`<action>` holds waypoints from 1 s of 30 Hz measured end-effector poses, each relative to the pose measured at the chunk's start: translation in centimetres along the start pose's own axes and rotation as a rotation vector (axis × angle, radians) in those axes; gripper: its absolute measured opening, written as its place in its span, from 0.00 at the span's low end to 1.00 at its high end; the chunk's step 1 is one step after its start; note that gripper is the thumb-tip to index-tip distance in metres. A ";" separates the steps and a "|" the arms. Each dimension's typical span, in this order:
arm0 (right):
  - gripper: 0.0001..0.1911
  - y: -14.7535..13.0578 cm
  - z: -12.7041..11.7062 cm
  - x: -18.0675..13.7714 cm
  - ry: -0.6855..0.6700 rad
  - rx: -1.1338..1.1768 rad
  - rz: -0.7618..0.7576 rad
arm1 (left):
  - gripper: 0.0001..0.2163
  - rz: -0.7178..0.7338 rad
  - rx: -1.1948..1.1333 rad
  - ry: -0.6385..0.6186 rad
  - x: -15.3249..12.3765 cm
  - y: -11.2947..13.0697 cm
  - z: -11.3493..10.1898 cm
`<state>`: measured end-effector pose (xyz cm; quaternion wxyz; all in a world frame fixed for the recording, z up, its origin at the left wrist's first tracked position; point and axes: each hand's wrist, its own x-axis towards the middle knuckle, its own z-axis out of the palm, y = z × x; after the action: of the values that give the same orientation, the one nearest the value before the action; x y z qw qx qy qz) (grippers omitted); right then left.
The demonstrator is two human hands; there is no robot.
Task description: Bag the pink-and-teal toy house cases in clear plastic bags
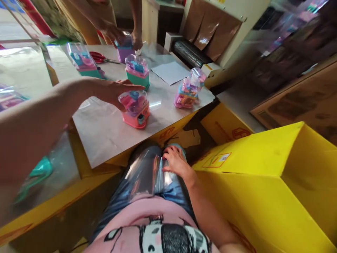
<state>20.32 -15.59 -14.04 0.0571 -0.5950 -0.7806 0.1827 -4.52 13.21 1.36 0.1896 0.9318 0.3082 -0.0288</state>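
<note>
Left hand [116, 92] is stretched forward over the worktop [105, 130], fingers curved loosely, touching the clear dome of a pink toy pack [134, 109]; a closed grip is not seen. Right hand [176, 161] is laid on the lap, fingers spread flat, pressed on a clear plastic sheet [144, 172]. Beyond the left hand a green-based toy pack [137, 72] is stood; to its right a wrapped pink toy pack [188, 89] and a white paper [170, 72] are seen. Farther off, a purple toy pack [124, 47] is handled by another person's hands [137, 38]. Beside the right hand a yellow carton [265, 182] is placed.
</note>
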 end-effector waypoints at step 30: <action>0.28 -6.0 -3.5 -3.2 0.077 0.356 -0.102 | 0.12 0.140 -0.212 0.296 -12.8 17.8 18.3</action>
<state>16.88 -19.22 -8.23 0.2006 -0.5416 -0.7624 0.2918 -3.26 -13.95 -7.46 0.2410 0.9197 0.2686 0.1544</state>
